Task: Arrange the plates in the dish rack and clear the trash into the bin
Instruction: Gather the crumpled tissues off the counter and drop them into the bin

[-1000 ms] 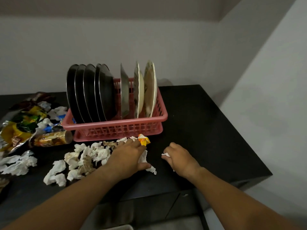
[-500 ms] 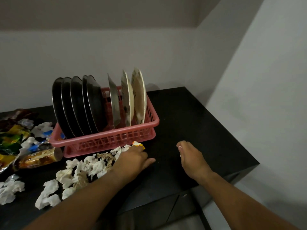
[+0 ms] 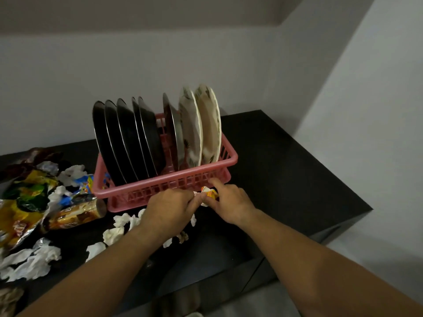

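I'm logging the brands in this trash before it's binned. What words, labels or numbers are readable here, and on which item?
No text can be read with confidence.
Gold-brown cylindrical wrapper: light lettering, too blurred to read.
Yellow-green snack bags: printing visible, illegible.
Blue wrapper: graphics only, blurred.
Orange-yellow wrapper between the left hand and right hand: no legible print.
Plates and pink dish rack: no text visible.
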A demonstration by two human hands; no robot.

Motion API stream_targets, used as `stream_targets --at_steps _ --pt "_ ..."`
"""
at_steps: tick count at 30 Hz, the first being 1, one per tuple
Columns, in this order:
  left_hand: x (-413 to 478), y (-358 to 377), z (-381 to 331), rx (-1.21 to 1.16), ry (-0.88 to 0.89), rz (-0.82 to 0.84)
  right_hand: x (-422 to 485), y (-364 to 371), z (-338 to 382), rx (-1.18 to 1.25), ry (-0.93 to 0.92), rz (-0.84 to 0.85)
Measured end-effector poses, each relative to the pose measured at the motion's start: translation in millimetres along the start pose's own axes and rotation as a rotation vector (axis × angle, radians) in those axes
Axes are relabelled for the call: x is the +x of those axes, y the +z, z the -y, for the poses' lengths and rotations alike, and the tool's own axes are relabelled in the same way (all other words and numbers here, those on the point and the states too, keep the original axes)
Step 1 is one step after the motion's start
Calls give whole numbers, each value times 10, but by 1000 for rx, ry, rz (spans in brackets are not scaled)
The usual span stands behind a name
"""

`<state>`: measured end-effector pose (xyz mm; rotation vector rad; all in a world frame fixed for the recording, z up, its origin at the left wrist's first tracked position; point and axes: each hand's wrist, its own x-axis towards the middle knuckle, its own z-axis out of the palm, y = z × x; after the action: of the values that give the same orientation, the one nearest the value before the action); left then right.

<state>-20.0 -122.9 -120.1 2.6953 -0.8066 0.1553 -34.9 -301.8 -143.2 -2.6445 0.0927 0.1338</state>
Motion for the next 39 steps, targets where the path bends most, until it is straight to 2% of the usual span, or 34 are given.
stream_targets --at_steps 5,11,17,23,27,30,33,37,39 --pt "-140 4 99 -23 4 22 132 159 82 21 50 63" --pt "-202 -23 280 -72 -10 120 -71 274 -7 31 210 -49" --pt "-218 -103 306 -115 57 74 -185 348 153 51 331 -110" --pt "-259 -238 327 -138 112 62 -333 281 242 101 351 -139" --pt "-267 -398 251 -73 63 -33 -448 96 329 132 354 -166" --pt "-221 -549 163 -133 20 -66 -524 -39 413 191 337 -257" --pt "-193 -624 137 -189 40 44 -633 -159 490 325 359 -317" --pt "-266 -662 162 -148 11 321 -906 -264 639 621 365 -337" --pt "-320 -687 147 -155 9 374 -1044 -300 690 640 335 -372"
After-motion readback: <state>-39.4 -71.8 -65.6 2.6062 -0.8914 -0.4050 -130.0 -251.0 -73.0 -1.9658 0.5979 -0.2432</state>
